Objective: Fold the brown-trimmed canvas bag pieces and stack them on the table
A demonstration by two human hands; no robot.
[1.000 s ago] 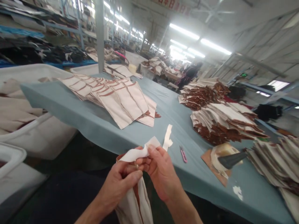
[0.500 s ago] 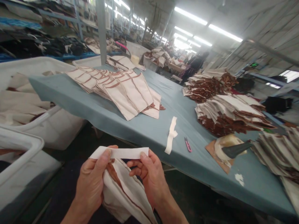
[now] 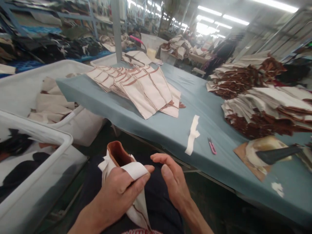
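Observation:
My left hand is closed round a cream cloth pouch with brown trim, its brown-lined mouth facing up. A white strip is folded over the pouch's edge under my left thumb and fingers. My right hand hovers just to the right of the pouch with fingers loosely apart and nothing in them. Both hands are over my lap, short of the table's near edge.
A blue-grey table carries a fanned row of cream pieces, another white strip, a pink thread snipper, a glue dish with a dark brush and tall stacks. White bins stand at left. A person stands far back.
The strip, stretched flat between both hands before, is now wrapped over the pouch's edge. My right hand has let go of it. The view tipped downward and left.

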